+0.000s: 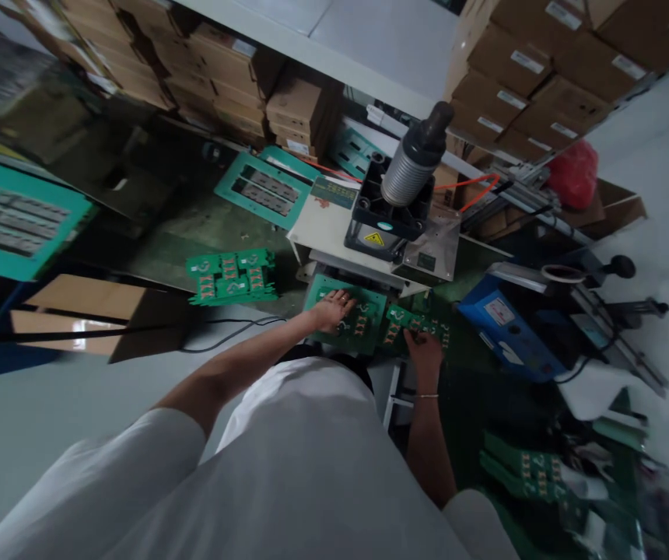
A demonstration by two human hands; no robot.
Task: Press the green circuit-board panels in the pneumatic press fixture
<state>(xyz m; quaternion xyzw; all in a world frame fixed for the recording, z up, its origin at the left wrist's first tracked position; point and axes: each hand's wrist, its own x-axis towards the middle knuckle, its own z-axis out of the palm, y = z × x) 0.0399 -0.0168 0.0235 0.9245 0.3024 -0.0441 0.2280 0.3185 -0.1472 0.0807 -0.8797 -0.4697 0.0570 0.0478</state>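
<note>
Seen from the wearer's head, a green workbench (pixel 156 253) runs from left to right; at far left a teal-rimmed tray (pixel 1 264) sits above an open cardboard box (pixel 95 311), both well apart from the hands; a stack of green circuit boards (pixel 229 280) lies by the workbench's front edge, probably placed there for easy reach; a black cable (pixel 235 333) loops below that edge.

A narrow bare strip separates the stack from a green plate (pixel 378 299), which juts from under a pale press (pixel 334 225) toward the wearer's body; this likely leaves its top free for the hands; the left hand (pixel 334 309) lies palm down on it, fingers slightly apart and clamped on nothing visible, seemingly steadying what is there; the press housing stands just beyond those fingertips, so room that way is tight, and the torso closes off the near side.

Just right of the plate, loose circuit boards (pixel 393 333) lie near the front edge; the right hand (pixel 425 346) is over them, fingers bent down at a board's near side; whether they clamp it I cannot tell; farther right, a dark stretch of surface gives sideways room before a blue machine (pixel 503 327); more boards (pixel 538 474) lie at lower right, blurred.
</note>
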